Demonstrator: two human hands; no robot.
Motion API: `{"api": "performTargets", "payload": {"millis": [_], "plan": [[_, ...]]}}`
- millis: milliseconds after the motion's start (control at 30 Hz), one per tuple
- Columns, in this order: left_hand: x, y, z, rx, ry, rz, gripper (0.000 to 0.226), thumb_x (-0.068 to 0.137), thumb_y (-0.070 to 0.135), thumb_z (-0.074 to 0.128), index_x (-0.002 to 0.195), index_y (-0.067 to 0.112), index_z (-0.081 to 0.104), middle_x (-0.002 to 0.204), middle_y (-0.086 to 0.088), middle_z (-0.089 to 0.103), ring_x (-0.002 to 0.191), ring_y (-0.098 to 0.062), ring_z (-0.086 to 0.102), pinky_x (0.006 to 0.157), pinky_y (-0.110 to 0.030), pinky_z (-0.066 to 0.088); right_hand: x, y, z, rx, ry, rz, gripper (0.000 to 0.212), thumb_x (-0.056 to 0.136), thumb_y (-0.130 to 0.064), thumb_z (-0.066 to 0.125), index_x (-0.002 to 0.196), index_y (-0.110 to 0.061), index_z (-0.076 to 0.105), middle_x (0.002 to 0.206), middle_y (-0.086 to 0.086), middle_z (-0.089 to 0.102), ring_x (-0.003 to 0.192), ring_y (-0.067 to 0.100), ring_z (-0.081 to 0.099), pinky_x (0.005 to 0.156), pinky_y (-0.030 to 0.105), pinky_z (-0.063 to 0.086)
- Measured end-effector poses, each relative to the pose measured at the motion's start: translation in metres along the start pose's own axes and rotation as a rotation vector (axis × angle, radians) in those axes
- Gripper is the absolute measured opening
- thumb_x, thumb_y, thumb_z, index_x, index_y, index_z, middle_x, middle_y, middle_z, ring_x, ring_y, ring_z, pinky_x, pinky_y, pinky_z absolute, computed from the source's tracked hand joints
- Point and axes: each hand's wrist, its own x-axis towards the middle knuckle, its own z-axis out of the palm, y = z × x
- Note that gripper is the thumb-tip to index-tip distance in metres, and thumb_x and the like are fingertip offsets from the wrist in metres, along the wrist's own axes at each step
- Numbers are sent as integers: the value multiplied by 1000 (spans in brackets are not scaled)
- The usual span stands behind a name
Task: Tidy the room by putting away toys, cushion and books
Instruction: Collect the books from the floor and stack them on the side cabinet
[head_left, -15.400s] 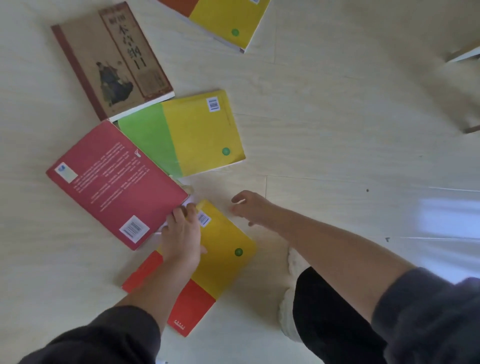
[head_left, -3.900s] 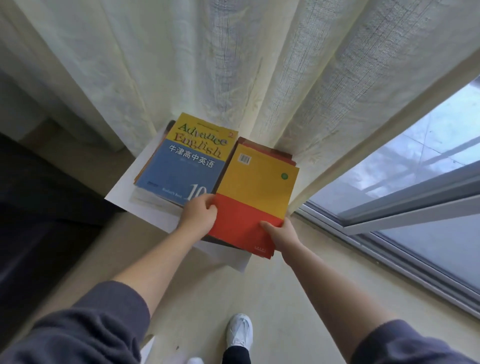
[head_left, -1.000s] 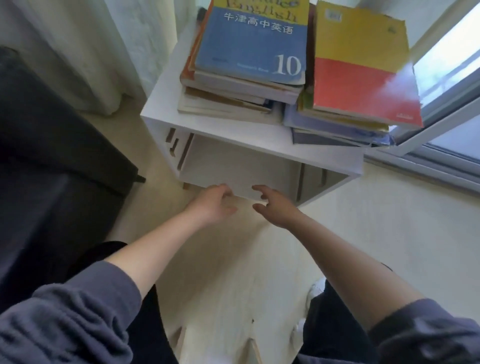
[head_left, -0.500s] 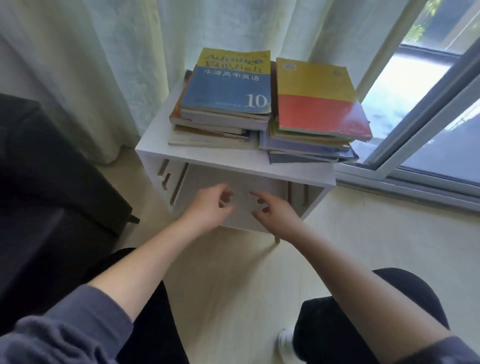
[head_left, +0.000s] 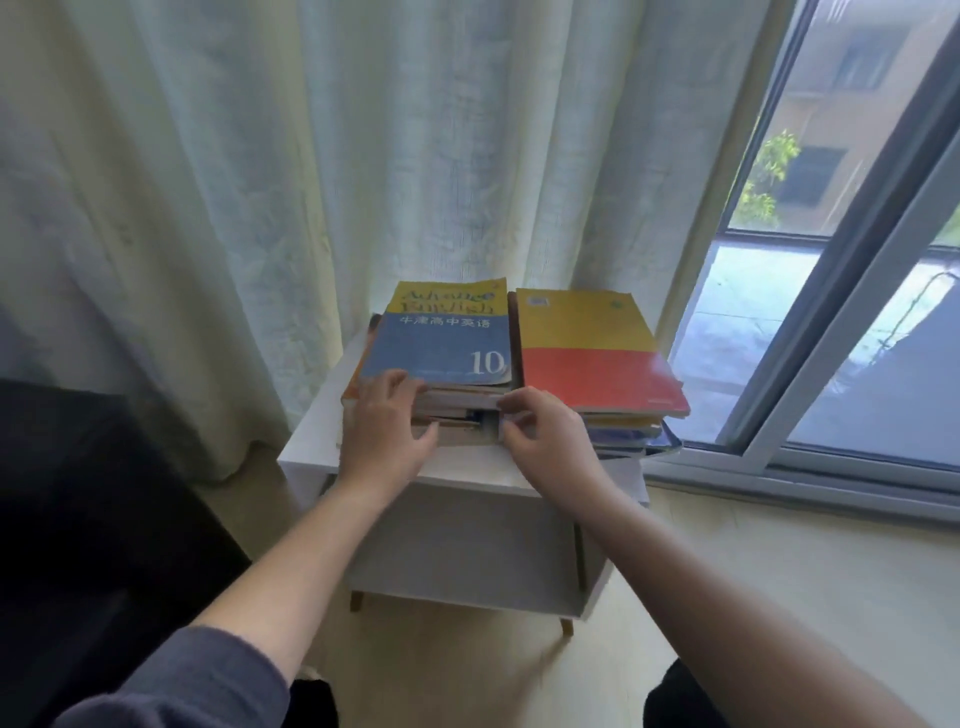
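Observation:
Two stacks of books stand side by side on a small white side table. The left stack is topped by a blue and yellow English textbook. The right stack is topped by a yellow and red book. My left hand holds the front left of the left stack, fingers on the blue cover and thumb against the page edges. My right hand grips the stack's front right corner with curled fingers, in the gap between the two stacks.
A pale curtain hangs right behind the table. A sliding window and its low sill run along the right. A dark sofa fills the left side. The table has an open shelf below, over a light wooden floor.
Both hands rose from the table's open shelf to the front of the left book stack. The view lifted and now looks at the table from lower and farther back.

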Motion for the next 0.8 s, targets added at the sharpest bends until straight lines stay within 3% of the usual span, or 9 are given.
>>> {"api": "performTargets", "payload": {"millis": [100,200,300,433,533,667,733,800], "plan": [[44,-14,8,82,-124,-38,78,80,62,59,145,30,31,157,-10,16,146,-27,11,115,-47,19,36,-14,13,-53,54,6,27,92,-15,54,118,-16,61,116,-1,59,96,12,57,86,30,50],[69,-30,21,236,-293,-35,90,77,77,46,150,39,11,160,-12,1,147,-30,-2,117,-48,12,64,-19,30,-285,72,13,35,93,-19,51,127,-17,54,127,3,54,111,20,53,82,30,48],[66,-37,31,277,-201,27,83,80,72,46,151,37,19,158,-16,14,146,-32,8,116,-45,19,86,-26,37,-431,38,37,39,94,-26,49,132,-18,50,130,4,52,114,23,52,75,30,42],[57,-46,34,188,-73,74,67,77,43,74,137,26,51,143,-20,45,134,-40,39,104,-50,39,114,-33,40,-546,-89,195,45,96,-37,44,135,-15,43,131,11,50,115,31,50,85,38,45],[51,-53,26,88,-25,91,56,73,26,81,126,19,63,133,-15,58,126,-37,50,92,-48,50,121,-30,43,-505,-152,235,42,95,-36,44,130,-12,46,120,10,58,105,30,57,77,36,48],[30,-68,18,-52,36,67,51,75,16,79,123,14,64,136,-10,56,131,-32,46,97,-46,47,113,-25,49,-421,-186,234,41,91,-34,52,125,-11,49,120,13,58,106,32,56,84,38,49],[24,-72,7,-222,33,27,51,75,14,79,123,16,63,143,-4,47,133,-24,41,105,-34,37,110,-24,51,-401,-143,231,44,90,-35,56,126,-13,48,123,13,56,110,33,52,91,39,46],[25,-75,-8,-426,-76,-63,45,80,16,74,123,23,59,141,10,40,125,-11,43,99,-16,34,106,-25,56,-444,-110,227,43,90,-37,53,127,-16,48,125,12,55,111,33,50,93,41,44]]}}
